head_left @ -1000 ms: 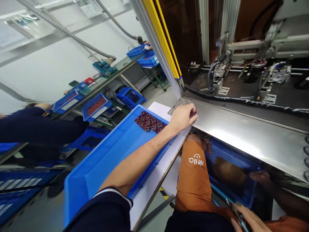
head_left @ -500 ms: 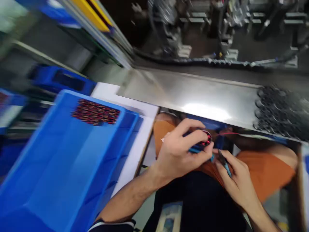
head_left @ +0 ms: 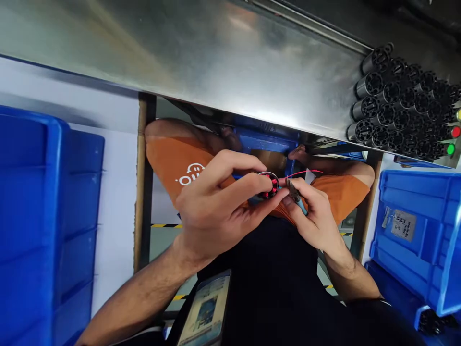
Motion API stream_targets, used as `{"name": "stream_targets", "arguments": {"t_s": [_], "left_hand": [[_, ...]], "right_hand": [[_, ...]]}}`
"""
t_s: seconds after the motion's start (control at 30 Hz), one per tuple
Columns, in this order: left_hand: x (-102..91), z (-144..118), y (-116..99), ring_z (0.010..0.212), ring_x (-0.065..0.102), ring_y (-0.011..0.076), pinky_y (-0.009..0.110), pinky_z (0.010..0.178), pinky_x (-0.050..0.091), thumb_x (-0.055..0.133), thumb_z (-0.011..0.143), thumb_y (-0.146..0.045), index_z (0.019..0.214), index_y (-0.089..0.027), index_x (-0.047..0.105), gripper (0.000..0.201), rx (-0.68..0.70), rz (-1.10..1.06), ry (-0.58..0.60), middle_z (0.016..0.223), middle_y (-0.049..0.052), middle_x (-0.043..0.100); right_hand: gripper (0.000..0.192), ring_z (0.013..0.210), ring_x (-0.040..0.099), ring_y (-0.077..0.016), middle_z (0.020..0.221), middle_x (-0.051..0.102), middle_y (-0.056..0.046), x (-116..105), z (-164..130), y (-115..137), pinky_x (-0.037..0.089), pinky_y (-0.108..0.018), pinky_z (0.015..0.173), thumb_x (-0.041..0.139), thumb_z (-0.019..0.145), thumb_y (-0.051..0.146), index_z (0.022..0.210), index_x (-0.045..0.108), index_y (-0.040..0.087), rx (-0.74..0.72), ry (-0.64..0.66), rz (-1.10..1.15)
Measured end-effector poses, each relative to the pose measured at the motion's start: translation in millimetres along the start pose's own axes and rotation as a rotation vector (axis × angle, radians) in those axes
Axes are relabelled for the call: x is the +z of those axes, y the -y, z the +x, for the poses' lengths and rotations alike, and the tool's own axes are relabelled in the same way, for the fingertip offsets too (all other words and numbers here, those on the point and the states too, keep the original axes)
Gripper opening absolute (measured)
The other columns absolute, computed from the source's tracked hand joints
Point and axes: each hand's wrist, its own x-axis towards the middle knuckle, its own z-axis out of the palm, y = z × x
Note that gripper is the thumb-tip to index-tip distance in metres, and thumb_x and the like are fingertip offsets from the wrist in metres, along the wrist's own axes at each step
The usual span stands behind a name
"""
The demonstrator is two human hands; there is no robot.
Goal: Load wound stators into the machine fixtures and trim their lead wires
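My left hand (head_left: 216, 206) holds a small round black part with red windings (head_left: 270, 185) between thumb and fingers, over my lap. My right hand (head_left: 313, 211) grips a small blue-handled cutting tool (head_left: 296, 197) whose tip touches the part's right side. A thin red wire (head_left: 306, 172) runs off the part to the right. Both hands sit below the front edge of the steel machine shelf (head_left: 201, 53).
A big blue bin (head_left: 39, 226) stands at my left on a white table (head_left: 115, 192). Another blue bin (head_left: 421, 235) is at my right. Several black ring-shaped housings (head_left: 399, 110) are stacked on the shelf's right end beside red and green buttons (head_left: 453, 139). A phone (head_left: 207, 310) rests on my lap.
My left hand took a wound part from the shelf down to my lap. The right hand with the cutter met it. My view dropped from the machine to my lap.
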Motion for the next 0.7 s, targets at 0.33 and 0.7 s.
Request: {"name": "stream_targets", "arguments": {"t_s": [0.33,0.7], "left_hand": [[-0.6,-5.1,-4.0,0.088,0.076,0.0207,0.034,0.072,0.065,0.094,0.095,-0.029,0.101,-0.033,0.077,0.018,-0.102,-0.074,-0.005,0.107,0.003,0.079],[-0.7,-12.3,1.3,0.083,0.075,0.0172,0.032,0.065,0.061,0.098,0.093,-0.031,0.102,-0.032,0.078,0.022,-0.136,-0.031,-0.019,0.105,0.001,0.08]], "right_hand": [[0.041,0.104,0.079,-0.0168,0.122,0.083,-0.001,5.2,4.9,2.7,0.063,-0.03,0.094,0.062,0.112,0.014,0.144,0.078,0.034,-0.05,-0.019,0.016],[0.02,0.066,0.065,-0.0116,0.076,0.07,0.004,11.2,9.1,-2.8,0.056,-0.025,0.067,0.078,0.108,0.025,0.124,0.089,0.028,0.09,-0.082,0.095]]}}
